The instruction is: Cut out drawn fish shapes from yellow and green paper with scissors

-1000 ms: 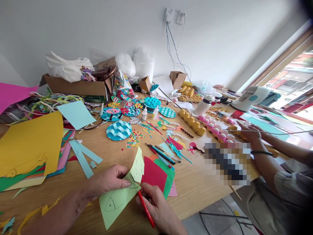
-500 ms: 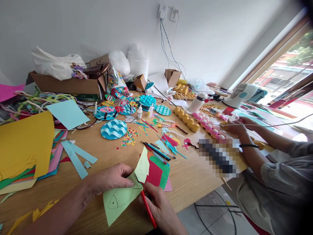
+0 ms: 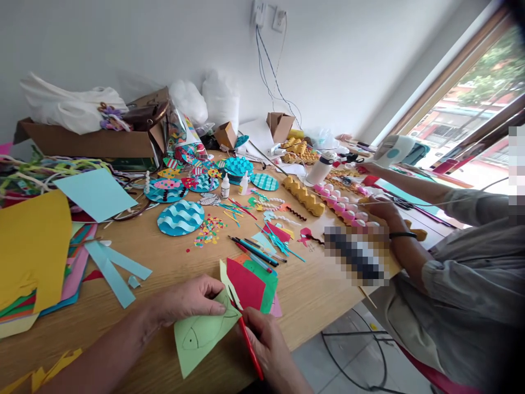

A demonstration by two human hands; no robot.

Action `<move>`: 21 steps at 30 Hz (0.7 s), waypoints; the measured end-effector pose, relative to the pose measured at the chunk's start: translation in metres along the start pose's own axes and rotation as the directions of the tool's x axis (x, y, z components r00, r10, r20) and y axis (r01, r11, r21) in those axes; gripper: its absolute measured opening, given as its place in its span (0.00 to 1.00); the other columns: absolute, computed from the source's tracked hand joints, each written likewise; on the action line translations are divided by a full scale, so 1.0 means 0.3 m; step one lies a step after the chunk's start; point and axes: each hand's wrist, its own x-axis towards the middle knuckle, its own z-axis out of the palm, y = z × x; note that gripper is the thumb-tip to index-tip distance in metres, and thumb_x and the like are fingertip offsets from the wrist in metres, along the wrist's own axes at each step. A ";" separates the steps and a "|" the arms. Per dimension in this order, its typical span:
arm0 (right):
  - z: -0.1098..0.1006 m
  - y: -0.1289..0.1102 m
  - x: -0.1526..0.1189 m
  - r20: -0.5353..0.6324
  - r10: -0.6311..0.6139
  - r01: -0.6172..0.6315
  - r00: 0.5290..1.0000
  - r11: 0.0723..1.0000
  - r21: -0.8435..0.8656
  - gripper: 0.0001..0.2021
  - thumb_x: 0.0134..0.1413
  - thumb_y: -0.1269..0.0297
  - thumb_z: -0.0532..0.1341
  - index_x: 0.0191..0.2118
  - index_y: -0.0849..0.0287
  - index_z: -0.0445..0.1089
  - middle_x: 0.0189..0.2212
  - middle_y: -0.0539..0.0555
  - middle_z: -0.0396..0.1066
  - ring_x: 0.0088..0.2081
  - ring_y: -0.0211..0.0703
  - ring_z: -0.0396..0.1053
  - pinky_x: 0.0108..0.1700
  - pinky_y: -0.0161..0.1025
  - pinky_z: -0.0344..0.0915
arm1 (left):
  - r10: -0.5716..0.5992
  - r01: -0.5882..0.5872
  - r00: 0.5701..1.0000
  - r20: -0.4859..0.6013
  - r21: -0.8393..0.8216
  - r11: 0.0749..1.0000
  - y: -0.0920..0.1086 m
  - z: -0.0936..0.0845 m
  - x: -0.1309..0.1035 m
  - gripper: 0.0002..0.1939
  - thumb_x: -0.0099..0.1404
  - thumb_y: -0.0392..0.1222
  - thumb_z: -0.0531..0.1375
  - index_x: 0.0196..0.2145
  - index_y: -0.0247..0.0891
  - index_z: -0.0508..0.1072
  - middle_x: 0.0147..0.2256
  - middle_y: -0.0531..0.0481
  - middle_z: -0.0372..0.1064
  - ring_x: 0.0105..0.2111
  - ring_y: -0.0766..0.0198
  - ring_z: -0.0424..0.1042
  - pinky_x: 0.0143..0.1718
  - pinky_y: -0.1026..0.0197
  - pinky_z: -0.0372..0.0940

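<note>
My left hand (image 3: 200, 298) pinches a light green sheet (image 3: 200, 342) with a fish outline drawn on it, thumb on top. My right hand (image 3: 266, 342) is closed round red-handled scissors (image 3: 249, 350), whose blades lie at the sheet's upper edge. A partly separated pale strip of the paper stands up beside the blades. Just beyond, red paper (image 3: 246, 282) and green paper (image 3: 268, 287) lie on the wooden table (image 3: 164, 262). Pencils (image 3: 254, 251) rest behind them.
Yellow sheets (image 3: 35, 241) and light blue strips (image 3: 112, 271) are at the left. Wavy blue discs (image 3: 180, 218), glue bottles (image 3: 225, 187) and egg-carton strips (image 3: 303, 196) stand farther back. At the right sits a person (image 3: 459, 273), one hand near the pink carton strip.
The view has shifted slightly right. The upper pale paper piece has turned narrower against the scissors. The other person's one arm now reaches toward the white bottle.
</note>
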 end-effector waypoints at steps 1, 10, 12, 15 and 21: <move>-0.002 0.001 -0.002 0.000 0.012 -0.012 1.000 1.000 0.013 0.25 0.60 0.41 0.53 0.24 0.58 0.56 0.21 0.47 0.54 0.25 0.36 0.50 0.26 0.34 0.48 | 0.001 -0.001 1.000 0.009 0.010 1.000 -0.001 0.001 0.002 0.11 0.52 0.45 0.66 0.34 0.39 0.79 0.31 0.54 0.77 0.30 0.63 0.72 0.32 0.64 0.62; -0.077 -0.003 -0.040 0.044 0.106 -0.109 0.993 0.991 0.072 0.27 0.56 0.37 0.54 0.22 0.57 0.55 0.19 0.46 0.51 0.23 0.35 0.48 0.24 0.33 0.45 | 0.042 -0.043 0.999 0.010 0.146 0.988 0.008 0.013 -0.058 0.07 0.56 0.45 0.63 0.28 0.39 0.75 0.25 0.58 0.66 0.26 0.68 0.61 0.28 0.66 0.55; -0.096 0.001 -0.047 0.010 0.137 -0.137 0.990 0.973 0.185 0.28 0.55 0.35 0.53 0.23 0.57 0.56 0.16 0.45 0.52 0.20 0.35 0.49 0.22 0.33 0.46 | 0.082 -0.074 0.994 -0.066 0.126 0.989 -0.003 0.002 -0.081 0.12 0.57 0.49 0.63 0.26 0.39 0.72 0.24 0.59 0.62 0.25 0.68 0.59 0.27 0.66 0.54; -0.109 0.011 -0.039 -0.088 0.118 -0.085 0.989 0.944 0.320 0.27 0.52 0.34 0.55 0.26 0.57 0.58 0.14 0.45 0.55 0.19 0.35 0.50 0.22 0.33 0.50 | 0.113 -0.103 0.974 -0.197 0.063 0.993 -0.018 -0.018 -0.105 0.18 0.55 0.57 0.63 0.24 0.39 0.67 0.22 0.59 0.58 0.23 0.68 0.55 0.24 0.66 0.51; -0.077 -0.057 0.039 -0.176 0.058 0.002 0.983 0.946 0.323 0.22 0.44 0.44 0.67 0.32 0.58 0.64 0.25 0.48 0.62 0.25 0.37 0.56 0.26 0.34 0.54 | 0.229 -0.193 0.868 -0.440 0.125 0.973 -0.007 -0.015 -0.121 0.19 0.55 0.57 0.63 0.23 0.40 0.65 0.20 0.61 0.55 0.21 0.69 0.53 0.22 0.66 0.50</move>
